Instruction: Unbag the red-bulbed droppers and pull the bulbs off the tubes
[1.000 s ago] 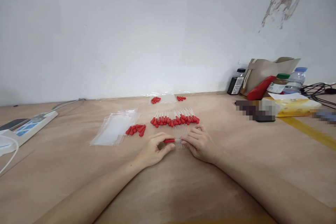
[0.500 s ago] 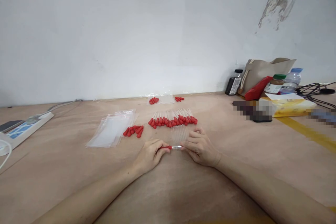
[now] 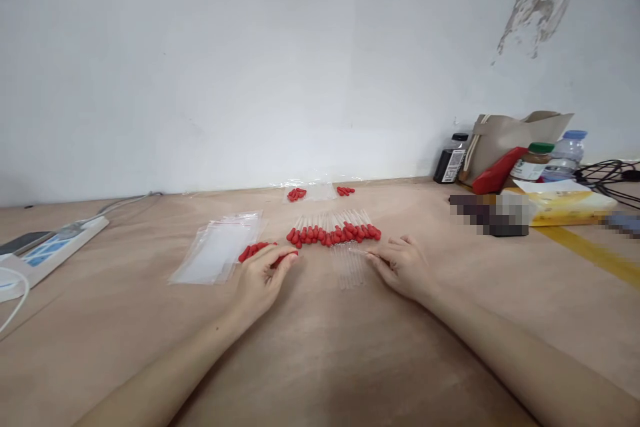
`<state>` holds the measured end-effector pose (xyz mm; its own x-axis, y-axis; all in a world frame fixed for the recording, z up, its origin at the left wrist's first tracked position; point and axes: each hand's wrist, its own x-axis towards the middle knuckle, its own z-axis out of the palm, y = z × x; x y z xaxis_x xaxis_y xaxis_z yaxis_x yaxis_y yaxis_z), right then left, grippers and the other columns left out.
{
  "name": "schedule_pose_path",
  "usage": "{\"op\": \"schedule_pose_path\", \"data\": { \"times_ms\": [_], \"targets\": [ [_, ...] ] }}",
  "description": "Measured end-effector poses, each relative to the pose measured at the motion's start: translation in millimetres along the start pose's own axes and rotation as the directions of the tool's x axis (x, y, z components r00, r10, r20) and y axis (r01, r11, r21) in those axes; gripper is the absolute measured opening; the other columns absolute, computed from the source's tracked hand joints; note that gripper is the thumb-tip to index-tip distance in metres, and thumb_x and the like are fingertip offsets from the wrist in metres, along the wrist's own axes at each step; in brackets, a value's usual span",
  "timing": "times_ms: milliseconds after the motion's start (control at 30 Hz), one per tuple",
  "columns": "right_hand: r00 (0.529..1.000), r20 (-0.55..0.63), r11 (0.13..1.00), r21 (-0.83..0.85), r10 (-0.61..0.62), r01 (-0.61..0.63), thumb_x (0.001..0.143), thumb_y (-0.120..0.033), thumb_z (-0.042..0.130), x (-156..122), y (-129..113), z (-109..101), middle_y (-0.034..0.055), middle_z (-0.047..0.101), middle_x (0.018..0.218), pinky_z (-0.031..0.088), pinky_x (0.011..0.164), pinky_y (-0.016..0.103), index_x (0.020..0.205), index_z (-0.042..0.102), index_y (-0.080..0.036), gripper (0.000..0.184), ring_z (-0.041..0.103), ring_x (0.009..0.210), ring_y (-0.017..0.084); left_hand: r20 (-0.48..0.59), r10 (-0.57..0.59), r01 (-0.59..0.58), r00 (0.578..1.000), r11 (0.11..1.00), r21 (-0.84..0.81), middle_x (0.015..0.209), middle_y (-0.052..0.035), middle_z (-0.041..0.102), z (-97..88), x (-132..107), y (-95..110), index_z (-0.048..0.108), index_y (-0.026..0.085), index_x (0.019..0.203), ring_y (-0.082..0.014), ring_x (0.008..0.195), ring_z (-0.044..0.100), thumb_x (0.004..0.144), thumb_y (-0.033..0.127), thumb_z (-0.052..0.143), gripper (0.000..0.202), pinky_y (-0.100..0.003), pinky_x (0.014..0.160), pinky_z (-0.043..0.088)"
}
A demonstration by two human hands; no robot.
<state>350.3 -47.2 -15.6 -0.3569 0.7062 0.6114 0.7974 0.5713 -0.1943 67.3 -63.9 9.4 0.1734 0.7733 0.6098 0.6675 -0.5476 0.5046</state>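
Observation:
A small red rubber bulb (image 3: 295,253) is pinched between the thumb and fingers of my left hand (image 3: 261,273), beside a pile of loose red bulbs (image 3: 249,252). My right hand (image 3: 406,268) is closed on a thin clear tube (image 3: 357,251) that points left. Under that tube lie several more clear tubes (image 3: 351,273) side by side on the table. Just beyond them is a row of droppers (image 3: 333,235), red bulbs towards me and clear stems pointing away.
Clear zip bags (image 3: 213,250) lie left of the bulbs. Near the wall are more red bulbs (image 3: 297,194) on clear plastic. A power strip (image 3: 55,250) stands at far left. At right are a dark bottle (image 3: 450,160), a beige bag (image 3: 520,133) and a yellow tissue pack (image 3: 565,207).
My hands have moved apart and away from me. Earlier, a red bulb and a clear tube met end to end between them; now bulb and tube are apart, one in each hand.

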Motion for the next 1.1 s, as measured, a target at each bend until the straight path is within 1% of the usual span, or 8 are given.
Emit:
{"op": "schedule_pose_path", "data": {
  "times_ms": [167, 233, 333, 400, 533, 700, 867, 1100],
  "targets": [
    [0.99, 0.016, 0.989, -0.049, 0.14, -0.139, 0.086, -0.03, 0.038, -3.2, -4.9, 4.7, 0.0031, 0.068, 0.075, 0.028, 0.068, 0.027, 0.095, 0.065, -0.025, 0.029, 0.057, 0.065, 0.013, -0.036, -0.294, 0.291, 0.955, 0.954, -0.068, 0.094, -0.0041, 0.062, -13.1, 25.4, -23.5, 0.063, 0.02, 0.094, -0.0137, 0.067, 0.058, 0.077, 0.037, 0.05, 0.028, -0.024, 0.059, 0.044],
    [0.986, 0.012, 0.982, -0.084, 0.169, -0.167, 0.086, -0.03, 0.036, -3.8, -6.6, 6.0, 0.0046, 0.068, 0.076, 0.03, 0.068, 0.027, 0.094, 0.065, -0.023, 0.03, 0.059, 0.069, 0.015, -0.044, -0.421, 0.417, 0.906, 0.905, -0.081, 0.094, -0.0058, 0.062, -22.4, 35.7, -34.7, 0.064, 0.017, 0.095, -0.0149, 0.068, 0.058, 0.071, 0.036, 0.054, 0.032, -0.023, 0.056, 0.043],
    [0.979, 0.027, 0.972, -0.128, 0.2, -0.195, 0.086, -0.029, 0.035, -3.2, -8.7, 7.8, 0.006, 0.068, 0.078, 0.031, 0.068, 0.027, 0.095, 0.064, -0.022, 0.032, 0.059, 0.073, 0.016, 0.063, -0.56, 0.562, 0.826, 0.826, -0.043, 0.081, -0.0034, 0.063, -37.6, 46.0, -46.3, 0.061, 0.018, 0.099, -0.0139, 0.059, 0.056, 0.067, 0.036, 0.054, 0.037, -0.022, 0.048, 0.041],
    [0.974, 0.051, 0.966, -0.151, 0.221, -0.212, 0.086, -0.028, 0.034, -2.5, -10.8, 9.1, 0.0057, 0.068, 0.078, 0.032, 0.067, 0.027, 0.095, 0.064, -0.022, 0.031, 0.06, 0.074, 0.017, 0.077, -0.558, 0.557, 0.826, 0.83, 0.029, 0.076, -0.0016, 0.062, -45.2, 48.7, -50.9, 0.061, 0.019, 0.095, -0.0136, 0.058, 0.055, 0.065, 0.037, 0.056, 0.035, -0.022, 0.049, 0.04],
    [0.968, 0.09, 0.957, -0.196, 0.233, -0.212, 0.085, -0.026, 0.035, -1.7, -17.1, 12.0, 0.005, 0.067, 0.079, 0.03, 0.066, 0.028, 0.091, 0.064, -0.022, 0.029, 0.059, 0.073, 0.017, 0.069, -0.487, 0.474, 0.871, 0.868, 0.147, 0.073, -0.0008, 0.061, -50.9, 47.4, -57.0, 0.058, 0.018, 0.081, -0.0138, 0.061, 0.056, 0.06, 0.043, 0.06, 0.033, -0.023, 0.053, 0.042],
    [0.968, 0.111, 0.955, -0.223, 0.225, -0.196, 0.085, -0.025, 0.037, -0.8, -25.2, 13.3, 0.005, 0.067, 0.081, 0.027, 0.064, 0.028, 0.085, 0.062, -0.021, 0.025, 0.058, 0.073, 0.017, 0.176, -0.501, 0.471, 0.847, 0.862, 0.188, 0.075, -0.0014, 0.063, -50.7, 45.9, -58.4, 0.056, 0.018, 0.079, -0.014, 0.057, 0.056, 0.06, 0.047, 0.06, 0.035, -0.023, 0.051, 0.042],
    [0.953, 0.141, 0.943, -0.239, 0.269, -0.23, 0.085, -0.025, 0.036, -0.3, -28.6, 13.4, 0.0044, 0.065, 0.082, 0.026, 0.064, 0.029, 0.093, 0.058, -0.021, 0.024, 0.057, 0.074, 0.017, 0.037, -0.472, 0.437, 0.881, 0.839, 0.325, 0.074, -0.0011, 0.064, -51.2, 47.3, -63.7, 0.057, 0.02, 0.073, -0.016, 0.063, 0.058, 0.061, 0.046, 0.058, 0.029, -0.024, 0.055, 0.041],
    [0.946, 0.205, 0.952, -0.229, 0.252, -0.204, 0.087, -0.026, 0.032, -2.9, -31.9, 16.6, 0.0067, 0.062, 0.09, 0.025, 0.065, 0.03, 0.097, 0.054, -0.019, 0.025, 0.055, 0.082, 0.02, 0.147, -0.541, 0.471, 0.828, 0.814, 0.339, 0.063, -0.0018, 0.064, -51.1, 45.9, -78.4, 0.058, 0.019, 0.066, -0.019, 0.062, 0.059, 0.068, 0.049, 0.049, 0.031, -0.025, 0.056, 0.039]
  ]
}}
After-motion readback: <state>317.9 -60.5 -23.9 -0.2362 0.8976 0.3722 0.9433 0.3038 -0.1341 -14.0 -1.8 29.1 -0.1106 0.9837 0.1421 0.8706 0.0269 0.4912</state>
